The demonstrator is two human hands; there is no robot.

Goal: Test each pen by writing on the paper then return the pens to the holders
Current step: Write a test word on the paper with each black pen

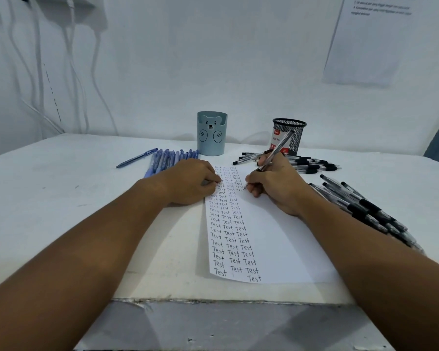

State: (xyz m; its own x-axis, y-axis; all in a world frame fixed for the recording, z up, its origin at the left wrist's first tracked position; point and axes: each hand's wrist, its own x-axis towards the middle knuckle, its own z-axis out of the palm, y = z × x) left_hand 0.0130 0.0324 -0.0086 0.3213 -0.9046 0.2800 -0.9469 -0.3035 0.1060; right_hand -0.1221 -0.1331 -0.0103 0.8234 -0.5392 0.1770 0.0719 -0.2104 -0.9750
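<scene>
A white paper (271, 231) lies on the table, its left part filled with columns of the word "Test". My right hand (276, 186) grips a clear pen (279, 148) with its tip on the paper at the end of the third column. My left hand (190, 181) rests on the paper's left edge with its fingers loosely curled, holding nothing. A pale blue bear holder (211, 134) and a black mesh holder (289, 136) stand at the back.
Several blue pens (167, 158) lie in a row left of the bear holder. Black-capped pens (307, 163) lie by the mesh holder, and a larger pile (365, 209) sits at the right. White table (61, 198), wall behind, cables at left.
</scene>
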